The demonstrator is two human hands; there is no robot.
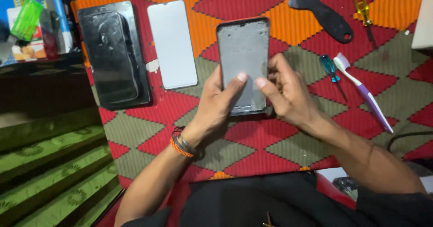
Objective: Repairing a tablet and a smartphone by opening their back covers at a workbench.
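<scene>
Head view: phone frame (242,64) held upright above the patterned mat's (252,141) middle, long axis running away from the person. Left hand (218,103) grips its lower left edge, right hand (286,91) its lower right; thumbs meet on its face.

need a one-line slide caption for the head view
Both hands, left hand and right hand, hold a grey phone frame above a patterned cloth strewn with tools.

A patterned cloth (252,146) (red, orange and grey-green diamonds) covers the desk. On it lie a black phone (112,55), a white panel (172,44), a black scraper (322,11), two screwdrivers (364,11) (330,69) and a toothbrush (365,91).
</scene>
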